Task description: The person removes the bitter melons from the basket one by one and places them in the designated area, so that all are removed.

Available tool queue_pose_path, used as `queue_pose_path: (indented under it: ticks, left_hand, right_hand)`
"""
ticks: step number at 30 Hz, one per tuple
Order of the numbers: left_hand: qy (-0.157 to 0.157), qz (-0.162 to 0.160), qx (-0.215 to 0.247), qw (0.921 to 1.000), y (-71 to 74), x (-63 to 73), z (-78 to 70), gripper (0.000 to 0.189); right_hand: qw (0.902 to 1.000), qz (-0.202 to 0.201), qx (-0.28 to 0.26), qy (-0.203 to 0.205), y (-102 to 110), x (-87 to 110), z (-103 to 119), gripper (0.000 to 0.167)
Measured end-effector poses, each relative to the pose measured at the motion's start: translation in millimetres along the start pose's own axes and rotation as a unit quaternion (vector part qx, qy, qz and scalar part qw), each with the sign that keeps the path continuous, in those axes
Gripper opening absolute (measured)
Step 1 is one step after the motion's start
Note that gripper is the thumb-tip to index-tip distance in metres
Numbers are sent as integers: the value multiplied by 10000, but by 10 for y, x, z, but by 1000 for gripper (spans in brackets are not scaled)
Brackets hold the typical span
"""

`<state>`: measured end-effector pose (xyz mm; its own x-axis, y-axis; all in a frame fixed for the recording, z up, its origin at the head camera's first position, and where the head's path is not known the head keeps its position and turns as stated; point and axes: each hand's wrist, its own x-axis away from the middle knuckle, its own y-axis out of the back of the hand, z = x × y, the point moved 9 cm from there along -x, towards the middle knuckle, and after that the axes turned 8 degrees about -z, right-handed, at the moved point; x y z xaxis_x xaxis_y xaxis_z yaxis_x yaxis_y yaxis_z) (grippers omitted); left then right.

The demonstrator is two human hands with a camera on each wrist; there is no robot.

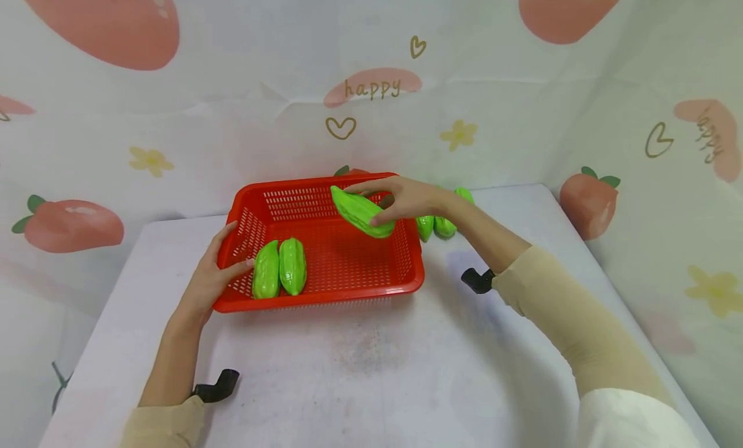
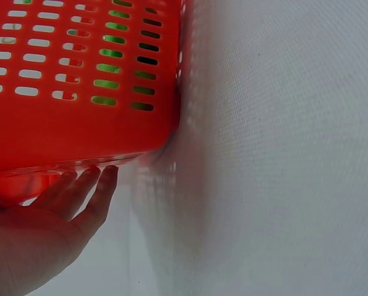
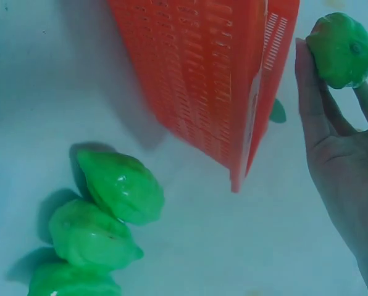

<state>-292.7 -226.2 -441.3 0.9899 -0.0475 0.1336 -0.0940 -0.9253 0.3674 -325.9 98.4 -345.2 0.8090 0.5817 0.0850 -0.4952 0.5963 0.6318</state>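
In the head view a red plastic basket (image 1: 325, 298) with slotted walls stands on the table. My left hand (image 1: 204, 282) grips its left end, thumb over the rim and the other fingers along the outside wall. Above the basket's right part, my right hand (image 1: 400, 198) holds a green ridged bitter melon (image 1: 361, 213) between thumb and fingers. In the right wrist view this bitter melon (image 3: 341, 50) shows end-on in the fingers. Two more bitter melons, one at the left (image 1: 266, 271) and one beside it (image 1: 293, 266), lie inside the basket's left part.
Right of the basket, several bitter melons (image 3: 123, 187) lie close together on the white table (image 1: 371, 370), partly hidden by the right arm in the head view. A patterned cloth wall (image 1: 261, 138) rises behind. Each wrist carries a black fitting (image 1: 219, 387).
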Motion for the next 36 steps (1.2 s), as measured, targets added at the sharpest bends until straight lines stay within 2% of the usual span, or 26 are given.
queue_pose_path:
  ticks: [7, 14, 17, 22, 28, 36]
  left_hand:
    - [-54, 3, -75, 10000, -32, -15, -16, 81]
    - [-36, 31, -73, 10000, -71, -30, -18, 80]
    - [-33, 61, -36, 10000, -81, -39, -29, 81]
    - [-41, 129, -48, 9999, -86, -56, -39, 81]
    - [-60, 135, -129, 9998, -47, -57, -9, 85]
    - [-93, 67, -256, 9996, 23, -27, 3, 91]
  right_hand:
    - [9996, -232, 186, -26, 124, 205, -49, 62]
    - [9993, -314, -153, -157, 175, 362, -149, 63]
    - [9983, -490, -175, -270, 212, 433, -195, 64]
    - [9925, -897, -678, -472, 271, 541, -267, 68]
    - [9895, -1160, -699, -510, 296, 646, -364, 67]
    - [9876, -1208, -789, -616, 272, 779, -462, 69]
